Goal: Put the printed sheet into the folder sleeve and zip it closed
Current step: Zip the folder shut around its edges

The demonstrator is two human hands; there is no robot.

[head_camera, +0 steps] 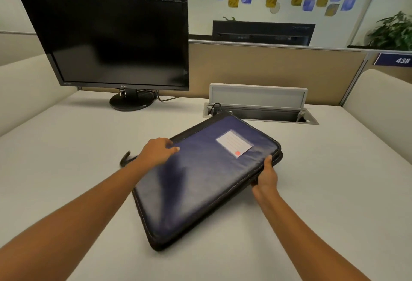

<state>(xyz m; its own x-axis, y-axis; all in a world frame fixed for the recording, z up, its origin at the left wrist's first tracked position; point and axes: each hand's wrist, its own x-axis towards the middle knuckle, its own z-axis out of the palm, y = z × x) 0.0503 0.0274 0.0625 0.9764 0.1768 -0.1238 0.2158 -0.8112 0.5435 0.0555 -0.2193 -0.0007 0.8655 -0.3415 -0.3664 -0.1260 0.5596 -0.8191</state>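
Even bright light, soft shadows (edges warped)

- Folder sleeve [207, 176]: inside hidden; whether the zip along its right edge is closed cannot be told.
- Label card [234, 143]: print too small to read.
- Left hand [159, 150]: fingertips blurred, thumb hidden.
- Right hand [266, 178]: thumb on top, fingers hidden beneath the sleeve's right edge.
- Strap [127, 158], left of the sleeve: blurred, one end hidden behind the left wrist.
- Left forearm [78, 214], right forearm [301, 225]: cut off at the near edge.
- Second monitor [263, 32], far right: lower part hidden behind the partition [267, 67].
- Plant [394, 33], number plate [394, 59]: cut off at the right edge.
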